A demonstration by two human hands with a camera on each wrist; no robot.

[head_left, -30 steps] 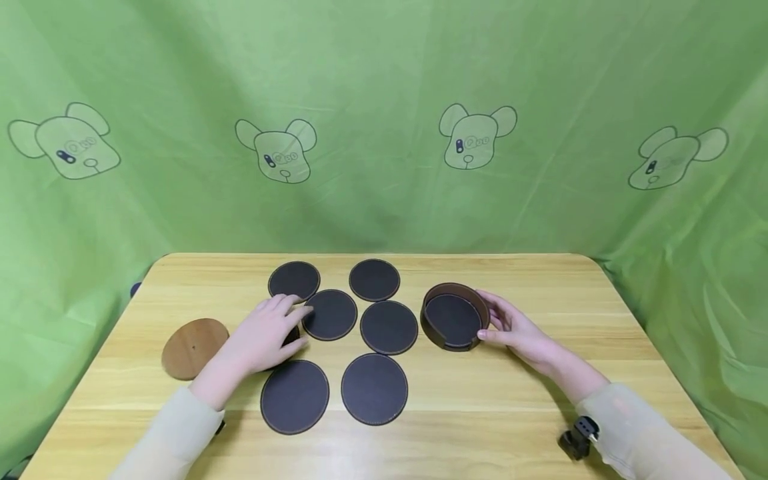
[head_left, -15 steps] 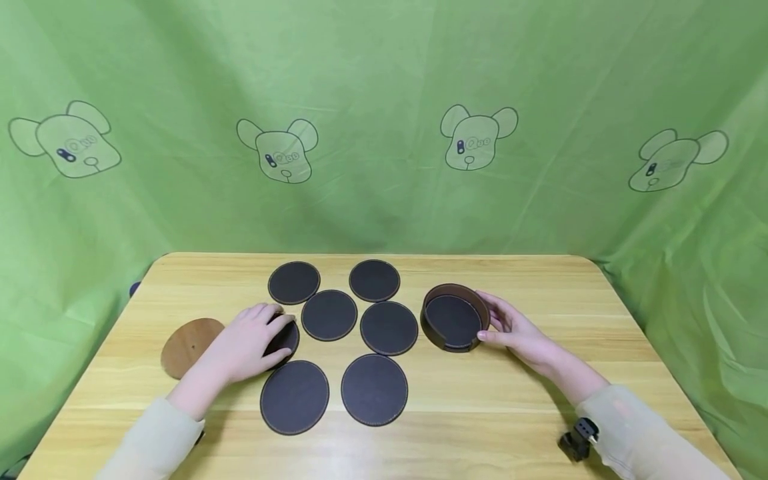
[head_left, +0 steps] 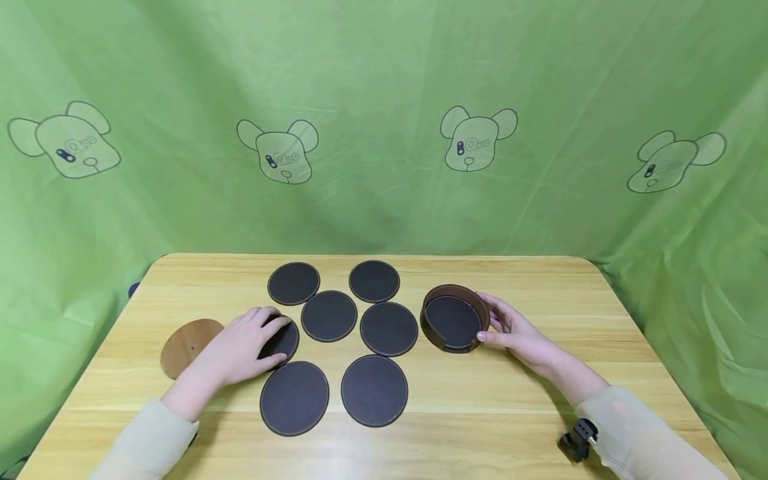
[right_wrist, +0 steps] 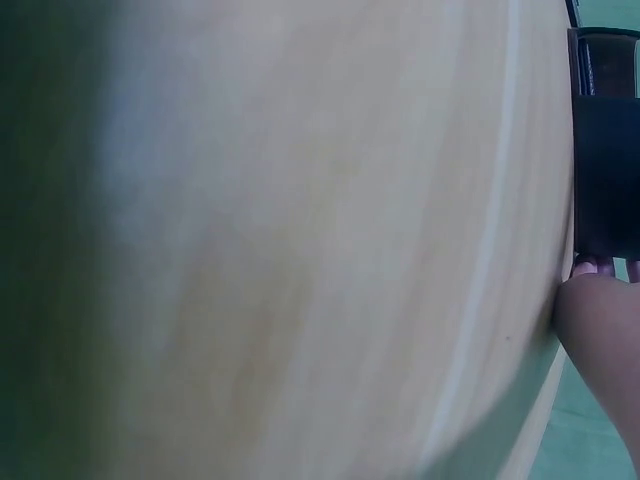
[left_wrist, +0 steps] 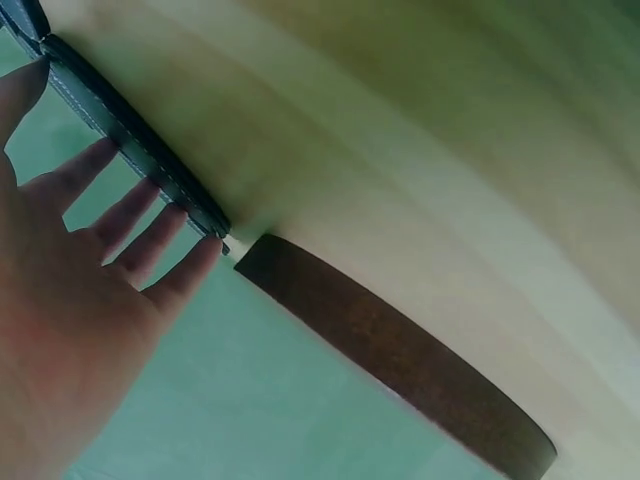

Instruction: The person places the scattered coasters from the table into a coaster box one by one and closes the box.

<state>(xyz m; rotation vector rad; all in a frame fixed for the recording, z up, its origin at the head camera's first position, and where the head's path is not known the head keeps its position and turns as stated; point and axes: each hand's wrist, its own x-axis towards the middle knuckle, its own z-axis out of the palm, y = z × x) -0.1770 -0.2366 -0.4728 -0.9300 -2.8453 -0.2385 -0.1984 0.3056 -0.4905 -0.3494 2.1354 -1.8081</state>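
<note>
Dark round coasters with stitched rims lie flat on the table. My left hand [head_left: 246,343] rests over the leftmost coaster [head_left: 285,343], partly covering it. In the left wrist view, the spread fingers and thumb touch the edge of that dark coaster [left_wrist: 140,135]. My right hand [head_left: 519,337] grips the right side of a round brown coaster holder [head_left: 459,291], thumb at the front and fingers behind. A dark round surface [head_left: 454,321] shows inside the holder. In the right wrist view, the holder [right_wrist: 608,175] stands at the right edge with fingers just below it.
A brown round disc [head_left: 186,347] with a small central mark lies beside my left forearm. Several other coasters, such as the front right coaster [head_left: 375,390], spread across the wooden table [head_left: 456,427]. A green curtain [head_left: 384,207] hangs behind it.
My left hand has moved left and slightly toward me, from beside the central coaster to the leftmost one, uncovering more of it. My right hand and the holder have stayed in place.
</note>
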